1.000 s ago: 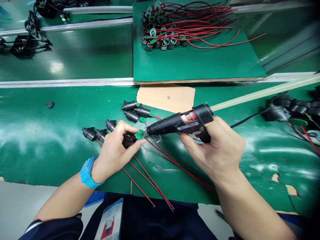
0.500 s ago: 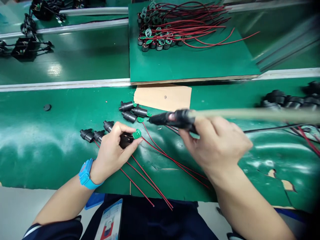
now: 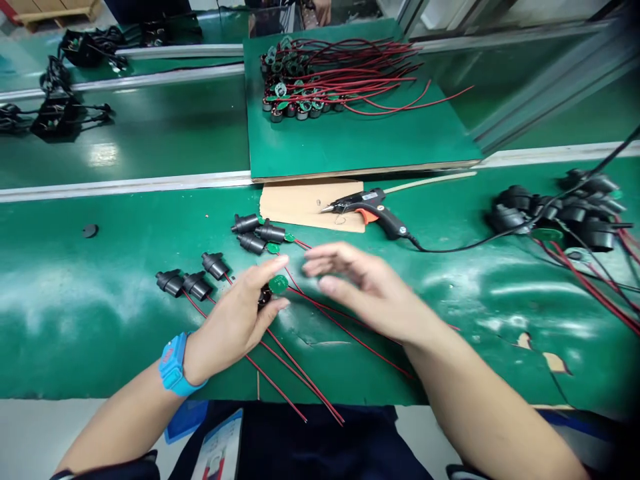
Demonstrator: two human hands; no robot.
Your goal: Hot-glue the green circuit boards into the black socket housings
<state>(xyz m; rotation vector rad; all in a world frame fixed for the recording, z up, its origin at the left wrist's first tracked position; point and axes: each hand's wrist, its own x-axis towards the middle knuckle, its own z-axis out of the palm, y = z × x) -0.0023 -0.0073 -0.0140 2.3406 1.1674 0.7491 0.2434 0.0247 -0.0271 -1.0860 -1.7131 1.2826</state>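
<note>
My left hand point(image 3: 240, 310), with a blue wristband point(image 3: 175, 365), has its thumb and fingers around a black cylindrical part, mostly hidden by the palm. At its end shows a small round green circuit board point(image 3: 278, 284), with red wires trailing right. My right hand point(image 3: 357, 287) hovers just right of the board, empty, fingers apart and slightly blurred. Beyond it a black glue gun point(image 3: 377, 208) with an orange trigger lies partly on a tan cardboard piece point(image 3: 295, 200). Several black housings point(image 3: 215, 265) rest left of and behind my left hand, some with green boards or red wires.
A raised green board point(image 3: 350, 143) at the back bears a pile of red-wired parts point(image 3: 300, 87). More black housings point(image 3: 570, 207) lie at the right, under the glue gun's cord. Black cabled boxes point(image 3: 57, 119) stand far left. A person's hand point(image 3: 323, 12) shows at the top.
My right hand has let go of the glue gun, which now lies on the cardboard, and has come closer to my left hand. My left hand still holds the black part.
</note>
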